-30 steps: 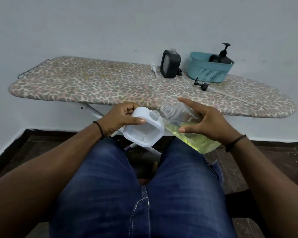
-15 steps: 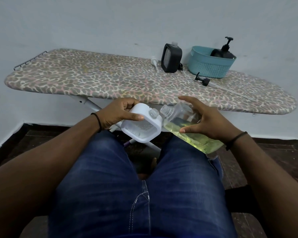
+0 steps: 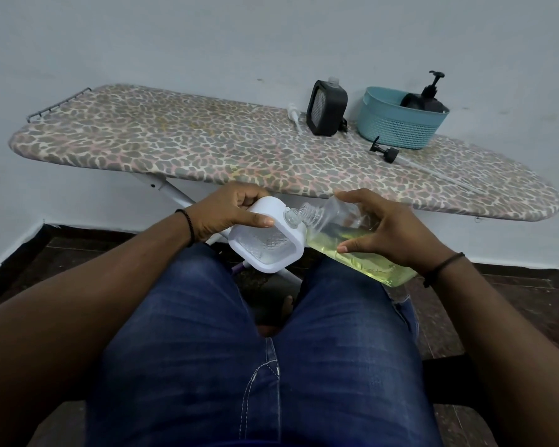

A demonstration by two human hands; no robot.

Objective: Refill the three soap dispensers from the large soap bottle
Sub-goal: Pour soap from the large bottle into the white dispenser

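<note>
My left hand [image 3: 225, 209] grips the white dispenser [image 3: 267, 240], my right hand [image 3: 389, 230] clasps the large soap bottle [image 3: 346, 240] mouth-to-mouth — no soap visibly inside yet, I judge.

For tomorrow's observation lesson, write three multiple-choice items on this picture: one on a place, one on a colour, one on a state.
1. Where is the black square dispenser?
A. in the basket
B. on the ironing board, left of the basket
C. on the floor

2. What colour is the basket?
A. teal
B. red
C. white

3. How is the large soap bottle held?
A. upright, capped
B. lying on the board
C. tilted, uncapped, neck at the white dispenser

Key: 1 B, it stands on the board beside the basket; 2 A, its woven wall is teal; 3 C, the right hand tips it toward the dispenser in the left hand.
</note>
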